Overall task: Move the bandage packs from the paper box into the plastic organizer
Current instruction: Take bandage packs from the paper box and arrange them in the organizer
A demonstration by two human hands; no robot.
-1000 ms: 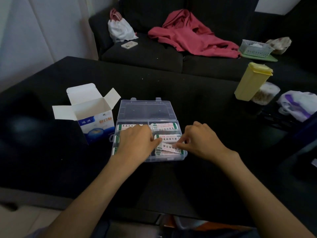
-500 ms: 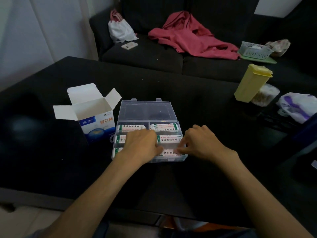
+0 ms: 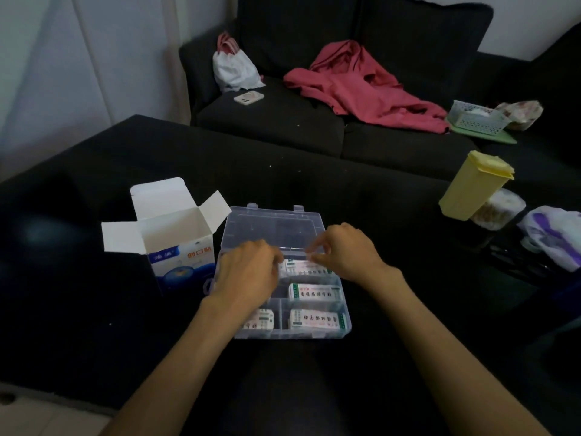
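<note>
Hovering over organizer (image 3: 344, 328) — both hands (image 3: 248, 272), fingers curled.

A black table (image 3: 314, 190) fills the lower view. On its left part stands a white and blue paper box (image 3: 176, 247) with its top flaps open. Just beside it, to the right, lies a clear plastic organizer (image 3: 276, 228), its lid laid back flat on the tabletop and its compartments facing up. Well apart, near the right edge, stands a pale yellow lidded container (image 3: 471, 187), with a clear round tub (image 3: 498, 209) touching or just behind it. Further right lies a crumpled white and purple plastic bag (image 3: 556, 234).
</note>
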